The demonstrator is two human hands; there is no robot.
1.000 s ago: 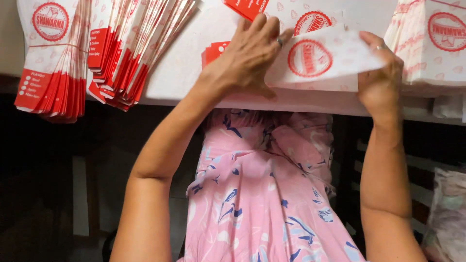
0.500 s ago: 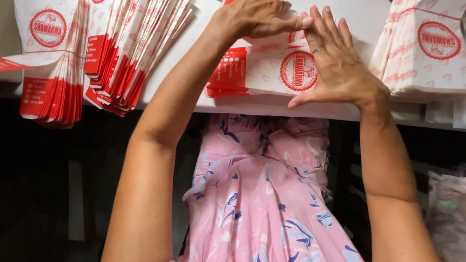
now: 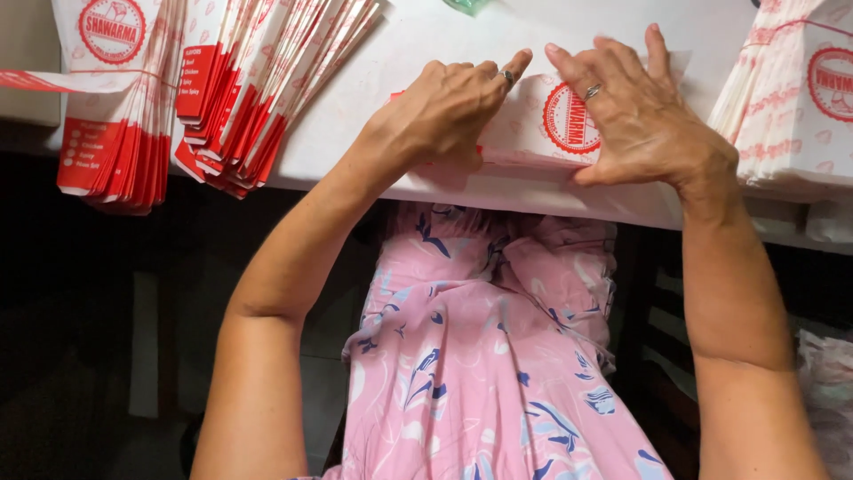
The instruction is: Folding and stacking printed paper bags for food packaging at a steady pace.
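Bag (image 3: 555, 120) lies crosswise on the tabletop (image 3: 418, 44), pressed flat under left hand (image 3: 444, 111) and right hand (image 3: 635, 116), fingers spread.

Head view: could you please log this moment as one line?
left hand: flat on paper bag | right hand: flat on same bag | bag: on white table | bag stacks: left

white paper bag (image 3: 542, 124) with a red round stamp, on a white table (image 3: 418, 53); red-and-white fanned bags (image 3: 258, 80) and a red-and-white stack (image 3: 800, 89) alongside; pink dress (image 3: 489, 356) patterned with blue and white flowers; silver rings on fingers (image 3: 593, 91).
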